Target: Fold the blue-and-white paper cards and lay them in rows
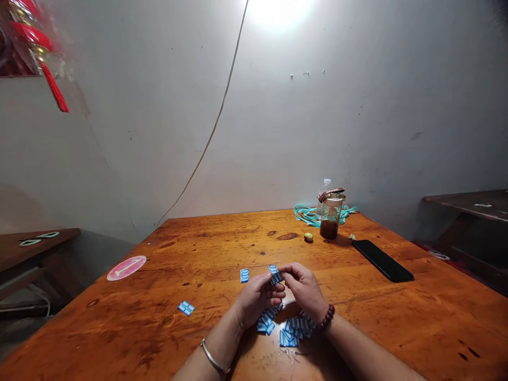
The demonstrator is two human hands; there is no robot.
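A small blue-and-white card (pixel 277 278) is between my two hands above the table. My left hand (pixel 256 299) grips its left side with the thumb, the other fingers curled beneath. My right hand (pixel 305 288) pinches its right edge with thumb and fingertips. Just behind it, another blue-and-white card (pixel 272 268) is partly hidden. One more card (pixel 244 275) lies to the left, and a further card (pixel 186 308) is farther left. Below my hands spreads a loose pile of such cards (pixel 291 332), partly covered by my right hand; other cards (pixel 266 321) lie by my left wrist.
On the wooden table (pixel 214 238) stand a cup with dark liquid (pixel 329 219) and a clear bottle behind it. Near them lie a turquoise strap (pixel 305 214), a small yellow-green object (pixel 308 237) and a black phone (pixel 381 260). A pink round sticker (pixel 126 268) is at left.
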